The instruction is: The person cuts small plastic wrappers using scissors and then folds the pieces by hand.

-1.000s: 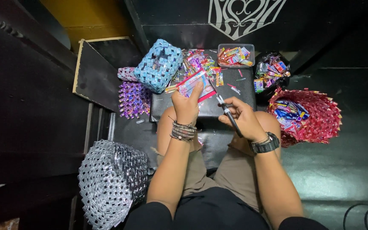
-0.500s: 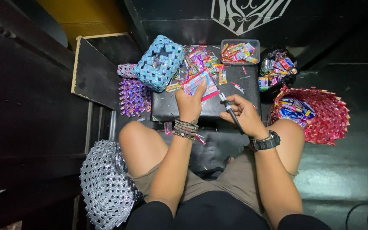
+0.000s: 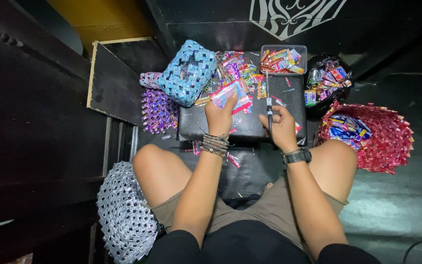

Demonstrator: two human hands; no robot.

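Foil wrapper (image 3: 228, 94): pink and blue, flat on the black pad (image 3: 250, 124), just past the left fingertips, long axis slanting up toward the right.
Left hand (image 3: 219, 117): curled, fingertips pinching the wrapper's near edge, thumb tucked under; beaded bands at the wrist.
Right hand (image 3: 282, 126): closed round the scissors (image 3: 268, 100), grip low on the handles.
Scissors: blades shut or nearly so, hard to tell; long axis almost straight away from the body, tip aimed at the clear tub (image 3: 283, 59).
Key relation: wrapper to the left of the blades, near but not touching; wrapper's long axis roughly crosswise to the scissor line.
Nearer hand: left already on the wrapper; right apart from it, with only the blades closing the gap.
Wrapper heap (image 3: 235, 71): loose, bright, at the far side of the pad, just beyond the held wrapper.
Blue woven bag (image 3: 187, 72): far left corner of the pad, leaning.
Purple woven piece (image 3: 158, 110): left of the pad, on the floor.
Red woven basket (image 3: 372, 137): right of the right knee, wrappers inside.
Silver woven bag (image 3: 125, 215): beside the left thigh.
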